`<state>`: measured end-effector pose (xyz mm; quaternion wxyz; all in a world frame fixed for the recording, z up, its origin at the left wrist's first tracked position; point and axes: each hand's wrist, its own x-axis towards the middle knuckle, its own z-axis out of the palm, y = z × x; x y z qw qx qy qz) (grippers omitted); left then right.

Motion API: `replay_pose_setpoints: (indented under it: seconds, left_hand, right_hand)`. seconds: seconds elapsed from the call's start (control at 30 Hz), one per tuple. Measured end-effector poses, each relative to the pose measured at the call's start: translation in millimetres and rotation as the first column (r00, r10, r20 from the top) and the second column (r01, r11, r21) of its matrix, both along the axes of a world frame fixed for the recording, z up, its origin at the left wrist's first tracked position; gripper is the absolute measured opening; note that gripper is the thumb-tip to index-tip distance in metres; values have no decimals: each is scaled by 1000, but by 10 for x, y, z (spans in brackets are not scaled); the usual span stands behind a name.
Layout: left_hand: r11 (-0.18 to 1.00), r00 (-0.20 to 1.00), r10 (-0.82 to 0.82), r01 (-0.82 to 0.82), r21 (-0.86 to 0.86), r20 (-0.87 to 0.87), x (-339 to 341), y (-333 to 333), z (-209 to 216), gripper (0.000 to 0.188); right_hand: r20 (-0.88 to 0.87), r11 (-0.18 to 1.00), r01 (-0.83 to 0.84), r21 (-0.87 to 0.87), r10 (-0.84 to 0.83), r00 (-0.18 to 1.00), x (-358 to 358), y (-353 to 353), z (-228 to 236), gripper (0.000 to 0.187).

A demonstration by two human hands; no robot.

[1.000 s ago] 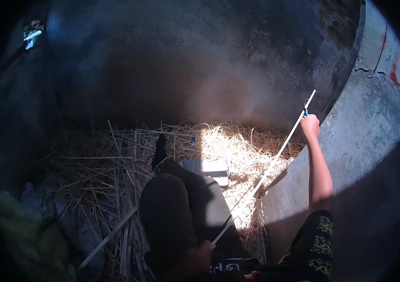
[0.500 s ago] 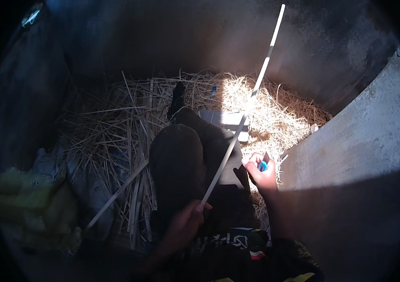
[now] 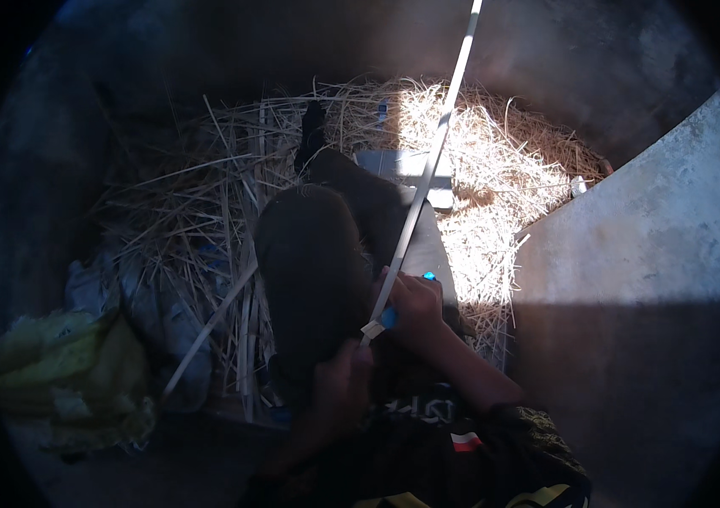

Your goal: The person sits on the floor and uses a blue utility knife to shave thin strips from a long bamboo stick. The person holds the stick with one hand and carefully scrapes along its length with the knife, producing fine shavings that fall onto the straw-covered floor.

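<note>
A long, pale bamboo strip point(image 3: 426, 169) slants up and away from my lap, past the top edge of the view. My left hand point(image 3: 344, 377) is closed around its lower end, in shadow. Just above it, my right hand point(image 3: 417, 309) is closed on a blue-handled knife point(image 3: 389, 318) and lies against the strip. Blue shows at both sides of that fist. A small pale flat piece, perhaps the blade, crosses the strip between the two hands; I cannot tell exactly what it is.
Straw and thin shavings point(image 3: 487, 169) cover the floor ahead, partly sunlit. A grey flat block point(image 3: 389, 162) lies beyond my bent knees point(image 3: 309, 245). At left is a yellow-green sack point(image 3: 63, 364), with another strip point(image 3: 207, 334) leaning nearby. A concrete wall point(image 3: 648, 229) rises at right.
My right hand has come left and down with the knife, from beside my leg onto the strip near my left hand. The left hand still holds the strip's end. The view has shifted slightly.
</note>
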<state>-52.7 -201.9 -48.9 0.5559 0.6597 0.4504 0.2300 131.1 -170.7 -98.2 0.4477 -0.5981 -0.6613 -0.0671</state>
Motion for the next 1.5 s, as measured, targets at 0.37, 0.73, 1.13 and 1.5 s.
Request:
replay_pose_setpoints:
  seconds: [0.37,0.73,1.13,1.5]
  left_hand:
    - [996,993,88,-86,-36,84,-90,49,-43,47]
    - [996,1000,13,-12,93,-10,-117,-17,-159,46]
    - [997,999,-47,48,-64,20,-115,10,-31,32]
    - [981,998,34,-44,187,58,-87,39,-124,37]
  right_hand:
    - [-7,985,-129,111,130,991,-3,393,263,13]
    - [-339,967,204,151,-144,930,357,1027,843,17]
    - [-78,990,-65,123,75,994,202,363,363,11]
    - [62,997,-57,57,54,997,406,826,634,10]
